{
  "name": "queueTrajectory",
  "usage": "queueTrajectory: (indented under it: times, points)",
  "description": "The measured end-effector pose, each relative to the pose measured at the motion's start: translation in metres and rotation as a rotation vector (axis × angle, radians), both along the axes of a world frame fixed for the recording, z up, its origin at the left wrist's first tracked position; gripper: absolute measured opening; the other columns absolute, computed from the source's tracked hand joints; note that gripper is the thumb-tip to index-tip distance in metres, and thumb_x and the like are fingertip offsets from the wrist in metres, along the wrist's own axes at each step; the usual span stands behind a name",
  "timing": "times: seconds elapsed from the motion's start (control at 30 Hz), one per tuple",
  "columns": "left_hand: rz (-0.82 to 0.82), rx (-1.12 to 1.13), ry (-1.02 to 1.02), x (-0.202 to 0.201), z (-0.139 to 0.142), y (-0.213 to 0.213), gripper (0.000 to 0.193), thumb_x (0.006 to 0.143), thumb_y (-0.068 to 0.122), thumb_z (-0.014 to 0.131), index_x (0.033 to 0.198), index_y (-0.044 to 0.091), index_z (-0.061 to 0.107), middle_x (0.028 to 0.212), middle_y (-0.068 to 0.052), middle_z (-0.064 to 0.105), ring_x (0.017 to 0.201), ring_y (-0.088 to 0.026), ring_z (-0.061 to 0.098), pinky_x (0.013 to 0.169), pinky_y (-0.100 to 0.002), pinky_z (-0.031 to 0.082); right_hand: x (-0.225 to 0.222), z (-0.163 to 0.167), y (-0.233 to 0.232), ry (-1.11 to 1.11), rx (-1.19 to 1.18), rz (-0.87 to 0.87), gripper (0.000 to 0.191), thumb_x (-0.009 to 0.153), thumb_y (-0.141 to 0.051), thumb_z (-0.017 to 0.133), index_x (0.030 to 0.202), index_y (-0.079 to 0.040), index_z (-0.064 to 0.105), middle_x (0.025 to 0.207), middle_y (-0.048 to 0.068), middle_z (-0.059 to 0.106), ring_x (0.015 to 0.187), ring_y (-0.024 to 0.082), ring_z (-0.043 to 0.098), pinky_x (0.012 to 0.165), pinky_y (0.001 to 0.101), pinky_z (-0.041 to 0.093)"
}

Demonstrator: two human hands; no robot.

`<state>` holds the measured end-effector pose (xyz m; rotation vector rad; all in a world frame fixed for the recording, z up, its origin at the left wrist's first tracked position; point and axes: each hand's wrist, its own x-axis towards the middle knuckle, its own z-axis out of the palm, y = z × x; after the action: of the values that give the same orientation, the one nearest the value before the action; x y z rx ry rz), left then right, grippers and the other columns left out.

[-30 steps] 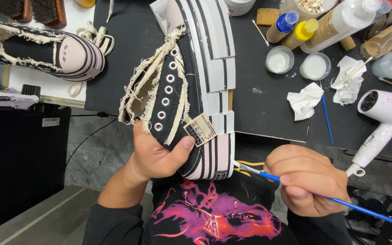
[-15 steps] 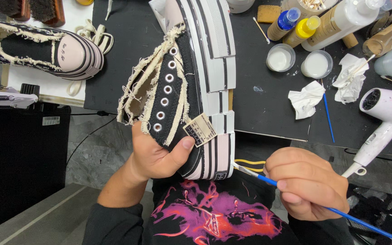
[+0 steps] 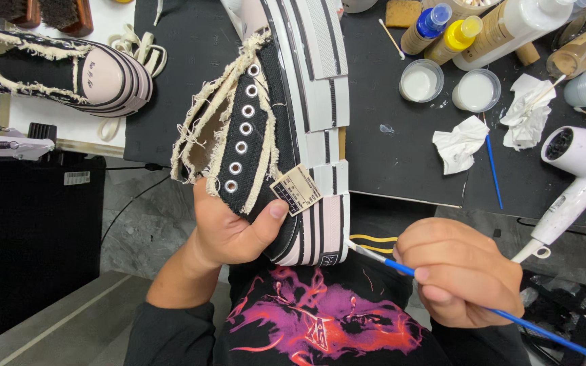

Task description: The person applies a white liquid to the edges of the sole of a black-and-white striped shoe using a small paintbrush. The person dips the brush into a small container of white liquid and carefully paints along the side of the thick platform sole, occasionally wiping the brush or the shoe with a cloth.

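A black high-top sneaker (image 3: 266,135) with frayed cream edging and a striped platform sole is held up in front of the chest, over the near edge of the desk (image 3: 401,156). Its long axis runs away from the body, heel end nearest, toe end pointing up the frame and cut off at the top. The sole side is turned to the right, toward the brush.

The left hand (image 3: 228,227) is clamped on the heel and ankle part, thumb pressed beside a small tan tag (image 3: 296,190). The right hand (image 3: 459,271) is closed around a thin blue-handled brush (image 3: 401,266), well apart from the left hand. The brush tip (image 3: 355,247) is seen just at the lower heel corner of the sole; whether it touches cannot be told. The right hand is the nearer one to that sole edge.

The brush's far end runs out of frame at lower right. The fingers of the left hand behind the shoe are hidden.

Further out, two small open jars of white stuff (image 3: 420,81), crumpled tissues (image 3: 461,142), squeeze bottles (image 3: 442,27) and a white hair dryer (image 3: 574,176) are seen on the desk. A second matching sneaker (image 3: 69,68) lies at upper left on a white sheet. A dark printed shirt (image 3: 320,325) fills the bottom.
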<state>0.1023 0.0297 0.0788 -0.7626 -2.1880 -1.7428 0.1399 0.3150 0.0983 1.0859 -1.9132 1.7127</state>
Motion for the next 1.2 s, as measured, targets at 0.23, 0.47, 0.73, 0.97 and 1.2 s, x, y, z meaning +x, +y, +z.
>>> queueTrajectory:
  times: [0.23, 0.47, 0.73, 0.97, 1.2]
  points:
    - [0.047, 0.047, -0.051, -0.001, -0.002, 0.0, 0.027, 0.097, 0.012, 0.068, 0.118, -0.006, 0.068, 0.118, -0.014, 0.072, 0.103, -0.023, 0.073, 0.098, -0.031, 0.055, -0.004, 0.005, 0.001, 0.11, 0.123, 0.134, 0.014, 0.096, -0.006, 0.061, 0.095, 0.007, 0.055, 0.08, 0.019, 0.065, 0.07, 0.033, 0.071, 0.063, 0.0462, 0.061]
    - [0.067, 0.084, -0.081, -0.003, -0.001, 0.001, 0.028, 0.099, 0.012, 0.068, 0.121, -0.006, 0.068, 0.117, -0.014, 0.072, 0.106, -0.023, 0.072, 0.101, -0.031, 0.054, -0.002, 0.002, 0.008, 0.141, 0.081, 0.086, 0.013, 0.098, -0.006, 0.059, 0.098, 0.006, 0.053, 0.081, 0.018, 0.065, 0.071, 0.032, 0.071, 0.065, 0.0458, 0.062]
    - [0.114, 0.09, -0.112, -0.005, 0.006, 0.004, 0.023, 0.105, 0.013, 0.066, 0.118, -0.005, 0.072, 0.112, -0.011, 0.075, 0.104, -0.02, 0.073, 0.099, -0.029, 0.055, -0.003, 0.006, 0.01, 0.152, 0.159, 0.124, 0.015, 0.1, -0.008, 0.06, 0.099, 0.006, 0.054, 0.084, 0.019, 0.066, 0.074, 0.034, 0.072, 0.066, 0.0463, 0.062]
    - [0.106, 0.114, -0.15, -0.005, 0.008, 0.006, 0.024, 0.106, 0.014, 0.065, 0.119, -0.005, 0.072, 0.112, -0.011, 0.075, 0.103, -0.018, 0.073, 0.098, -0.028, 0.055, 0.002, 0.003, 0.009, 0.174, 0.14, 0.012, 0.013, 0.099, -0.006, 0.06, 0.099, 0.005, 0.053, 0.085, 0.019, 0.066, 0.076, 0.036, 0.072, 0.067, 0.047, 0.062]
    - [0.114, 0.156, -0.203, -0.006, 0.009, 0.006, 0.024, 0.106, 0.015, 0.065, 0.119, -0.005, 0.071, 0.111, -0.01, 0.076, 0.102, -0.016, 0.073, 0.096, -0.027, 0.055, -0.002, 0.001, 0.006, 0.211, 0.124, 0.084, 0.015, 0.098, -0.007, 0.062, 0.1, 0.006, 0.055, 0.085, 0.019, 0.067, 0.076, 0.034, 0.073, 0.066, 0.0466, 0.063]
